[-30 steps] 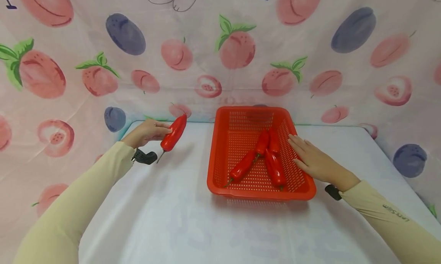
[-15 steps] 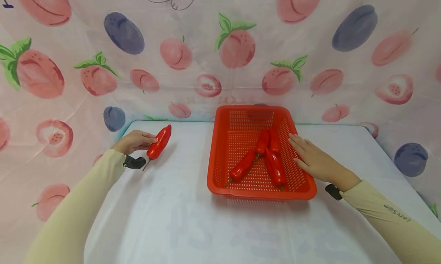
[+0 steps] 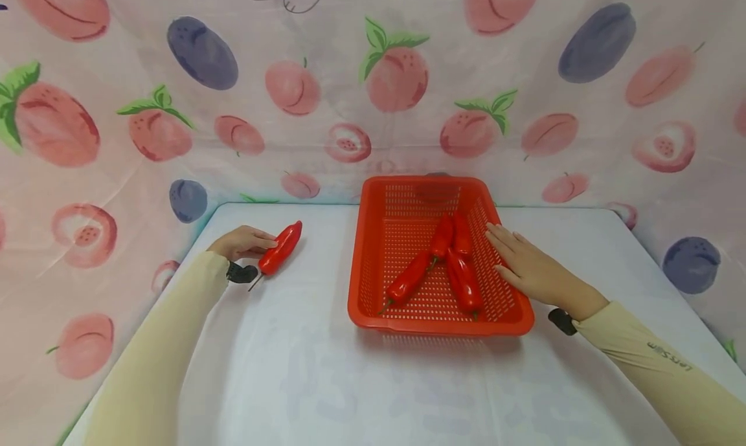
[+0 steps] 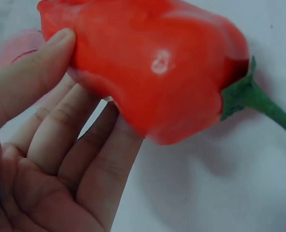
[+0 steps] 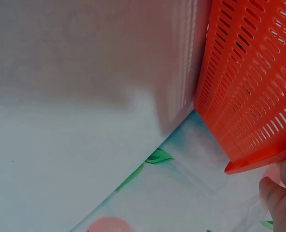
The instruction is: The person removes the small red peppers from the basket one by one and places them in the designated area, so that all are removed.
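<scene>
On the right sleeve (image 3: 653, 378), writing (image 3: 670, 356) perhaps starts "Lets", left hand (image 3: 241, 241) pinching 1 pepper (image 3: 281, 249), right hand (image 3: 530, 268) outstretched.

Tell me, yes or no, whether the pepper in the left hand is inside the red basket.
No, the left hand holds the pepper outside the red basket, to its left in the head view.

The head view looks forward and down over the table (image 3: 303, 381), far enough back to take in the left hand (image 3: 245, 241) and right hand (image 3: 535, 272). The left wrist view looks from close by at its palm and the pepper (image 4: 148, 72), which the head view shares. The right wrist view, also near, faces the outer wall of the basket (image 5: 251, 92), likewise in the head view.
</scene>
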Action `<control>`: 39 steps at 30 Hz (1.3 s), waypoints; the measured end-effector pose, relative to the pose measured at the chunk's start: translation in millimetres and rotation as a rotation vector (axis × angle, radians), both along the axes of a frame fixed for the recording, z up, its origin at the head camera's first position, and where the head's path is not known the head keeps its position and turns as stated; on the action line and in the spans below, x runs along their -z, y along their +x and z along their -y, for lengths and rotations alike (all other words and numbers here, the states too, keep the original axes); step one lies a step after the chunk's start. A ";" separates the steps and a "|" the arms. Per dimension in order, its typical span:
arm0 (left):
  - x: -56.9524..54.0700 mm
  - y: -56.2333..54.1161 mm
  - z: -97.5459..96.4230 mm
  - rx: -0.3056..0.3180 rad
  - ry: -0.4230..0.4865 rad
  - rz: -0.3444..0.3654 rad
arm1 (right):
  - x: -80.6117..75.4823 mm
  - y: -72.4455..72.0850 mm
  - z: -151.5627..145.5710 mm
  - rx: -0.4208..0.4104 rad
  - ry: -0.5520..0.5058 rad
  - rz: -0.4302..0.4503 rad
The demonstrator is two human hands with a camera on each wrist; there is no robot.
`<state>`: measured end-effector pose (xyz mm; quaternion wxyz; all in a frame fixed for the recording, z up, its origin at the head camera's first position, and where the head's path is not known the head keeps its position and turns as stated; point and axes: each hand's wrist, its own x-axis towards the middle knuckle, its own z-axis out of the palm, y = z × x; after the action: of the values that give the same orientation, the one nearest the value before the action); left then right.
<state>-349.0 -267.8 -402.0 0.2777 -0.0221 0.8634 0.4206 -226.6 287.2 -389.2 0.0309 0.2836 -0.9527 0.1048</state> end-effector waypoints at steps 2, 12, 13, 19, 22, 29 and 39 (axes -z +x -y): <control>2.7 -2.2 -3.5 0.001 -0.010 0.003 | 0.2 -1.0 0.2 0.005 0.004 0.007; 10.3 -17.0 -23.6 -0.032 -0.013 0.019 | -1.9 -2.7 1.5 0.014 0.008 0.027; 11.1 -19.4 -24.8 -0.038 -0.020 0.025 | -1.9 -2.6 1.5 0.010 0.004 0.020; 12.9 -27.5 -33.8 -0.051 -0.061 0.045 | -0.3 -2.0 2.1 -0.006 -0.004 -0.009; 12.8 -29.8 -38.0 -0.041 -0.068 0.044 | 0.0 -2.0 1.9 0.004 0.004 0.004; 12.2 -32.8 -40.9 -0.036 -0.071 0.031 | 0.3 -3.3 1.8 0.018 0.014 0.029; 17.4 -40.4 -31.6 0.049 -0.046 -0.018 | 1.4 -0.2 0.4 0.005 -0.008 -0.014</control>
<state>-389.4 -236.1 -419.4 0.2798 -0.0036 0.8756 0.3936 -226.8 286.8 -390.5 0.0387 0.2819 -0.9527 0.1064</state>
